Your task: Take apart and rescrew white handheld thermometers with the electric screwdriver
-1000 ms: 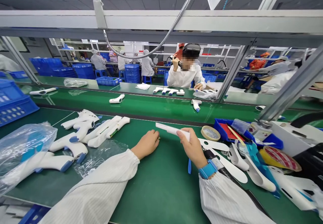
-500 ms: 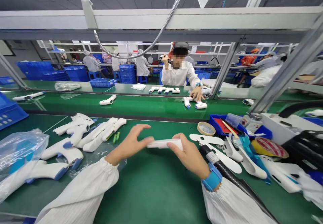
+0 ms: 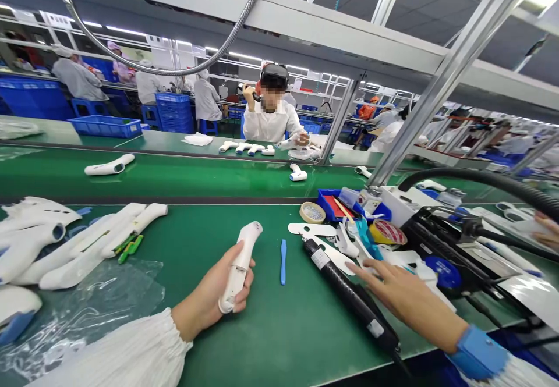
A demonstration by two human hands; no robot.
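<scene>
In the lower middle of the frame, the person's left hand point(image 3: 212, 297) has its fingers curled round a white handheld housing point(image 3: 241, 265), gripping its lower part. The housing is held upright at a slant above the green counter point(image 3: 262, 340), its rounded end pointing up and to the right. The right hand point(image 3: 399, 294), at the lower right, has its fingers extended and loosely spread, with nothing visibly in its grasp. It reaches over a group of white plastic parts point(image 3: 347, 241); whether the fingertips touch any of them is hard to tell from this angle.

Between the two hands, a slim blue tool point(image 3: 283, 262) lies lengthwise on the counter. To its right rests a black cylindrical tool point(image 3: 345, 294) with a cable at its lower end. Above that, right of centre, a roll of tape point(image 3: 312, 212) sits just beside a blue tray point(image 3: 325, 203). At the left edge, several white housings point(image 3: 81, 259) lie in a cluster, small green pieces point(image 3: 131, 249) next to them and a clear plastic bag point(image 3: 109, 294) below. Near the upper centre, a co-worker in white point(image 3: 266, 124) sits across the green belt point(image 3: 209, 177).
</scene>
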